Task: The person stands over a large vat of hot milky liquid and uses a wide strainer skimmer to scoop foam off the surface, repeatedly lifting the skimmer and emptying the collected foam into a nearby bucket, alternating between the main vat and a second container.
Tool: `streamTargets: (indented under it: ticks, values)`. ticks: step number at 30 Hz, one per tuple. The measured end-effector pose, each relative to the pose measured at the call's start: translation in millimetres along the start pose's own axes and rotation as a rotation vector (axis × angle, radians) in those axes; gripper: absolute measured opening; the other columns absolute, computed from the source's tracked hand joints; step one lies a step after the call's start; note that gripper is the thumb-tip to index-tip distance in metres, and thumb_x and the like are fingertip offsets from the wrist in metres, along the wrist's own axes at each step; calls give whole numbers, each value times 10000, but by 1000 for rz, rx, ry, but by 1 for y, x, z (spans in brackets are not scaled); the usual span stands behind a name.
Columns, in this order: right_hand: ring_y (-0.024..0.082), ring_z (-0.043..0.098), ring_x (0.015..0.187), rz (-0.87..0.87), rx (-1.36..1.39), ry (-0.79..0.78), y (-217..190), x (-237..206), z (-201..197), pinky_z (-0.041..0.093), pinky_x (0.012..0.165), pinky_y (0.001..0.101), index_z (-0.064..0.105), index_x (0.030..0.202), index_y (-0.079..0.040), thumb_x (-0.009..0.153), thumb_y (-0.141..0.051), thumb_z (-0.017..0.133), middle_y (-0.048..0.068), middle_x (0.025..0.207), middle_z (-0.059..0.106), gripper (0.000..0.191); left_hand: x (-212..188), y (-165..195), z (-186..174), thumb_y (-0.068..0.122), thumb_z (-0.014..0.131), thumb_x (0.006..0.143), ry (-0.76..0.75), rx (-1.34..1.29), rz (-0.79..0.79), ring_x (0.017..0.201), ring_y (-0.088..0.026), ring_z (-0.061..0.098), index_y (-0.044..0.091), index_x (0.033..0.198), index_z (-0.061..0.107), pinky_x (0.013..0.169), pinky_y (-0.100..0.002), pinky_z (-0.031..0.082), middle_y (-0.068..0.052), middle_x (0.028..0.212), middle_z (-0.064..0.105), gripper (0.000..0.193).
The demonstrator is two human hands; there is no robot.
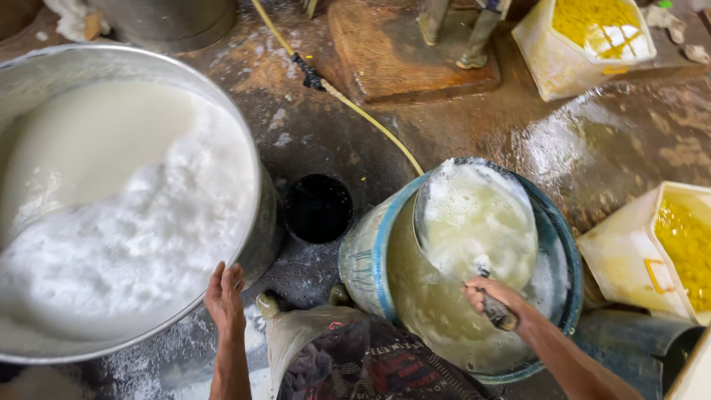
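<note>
Left hand (224, 296) lay flat, fingers together, on the rim of the large metal vat (255, 185) of white foamy liquid. Right hand (492, 296), grip clamped on the ladle (474, 222) handle, held it over the blue bucket (370, 252). Beyond, yellow hose (370, 118) crossed the wet floor (578, 141).

Wet, stained workshop floor around the vats

A round black hole (318, 208) sits at centre; a yellow hose (355, 107) runs toward eleven o'clock; a brown wooden board (400, 55) lies at twelve; cream plastic containers of yellow liquid stand at one (548, 63) and three o'clock (622, 259).
</note>
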State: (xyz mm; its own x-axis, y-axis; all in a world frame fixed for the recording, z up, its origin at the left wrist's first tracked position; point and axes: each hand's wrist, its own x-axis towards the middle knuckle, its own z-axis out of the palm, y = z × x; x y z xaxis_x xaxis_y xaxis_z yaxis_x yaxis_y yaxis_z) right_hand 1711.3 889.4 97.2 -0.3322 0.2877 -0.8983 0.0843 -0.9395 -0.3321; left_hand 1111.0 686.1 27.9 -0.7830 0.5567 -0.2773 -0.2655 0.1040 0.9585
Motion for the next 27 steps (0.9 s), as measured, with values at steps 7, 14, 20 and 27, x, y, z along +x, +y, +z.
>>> streamTargets:
  ticks: [7, 14, 20, 27]
  values:
    - [91, 492, 461, 113, -141, 85, -44, -22, 105, 423, 377, 260, 606, 955, -48, 965, -250, 547, -51, 629, 505, 210, 54, 14, -9, 276, 557, 1011, 98, -156, 0, 1329, -339, 570, -17, 1487, 465, 1059, -446, 533, -193, 1441, 571, 567]
    - [115, 520, 521, 99, -218, -171, -37, 48, 233, 474, 470, 288, 518, 822, -57, 988, -183, 549, 19, 662, 556, 210, 112, 3, -12, 216, 533, 1004, 139, -362, -213, 1315, -333, 564, 32, 1484, 454, 1039, -452, 541, -177, 1441, 573, 520]
    - [175, 581, 520, -114, -680, -272, -50, 124, 341, 505, 503, 315, 560, 594, -64, 950, -216, 548, 62, 585, 573, 387, 149, 12, -18, 209, 475, 1025, 232, -557, -470, 1350, -362, 508, 93, 1474, 479, 1029, -476, 486, -135, 1416, 584, 464]
    - [216, 610, 423, -341, -871, 108, -92, 183, 468, 492, 384, 370, 655, 588, -27, 886, -182, 637, 109, 539, 640, 337, 186, 38, -22, 219, 518, 1024, 277, -681, -394, 1245, -377, 554, 25, 1395, 548, 963, -463, 534, -167, 1326, 622, 420]
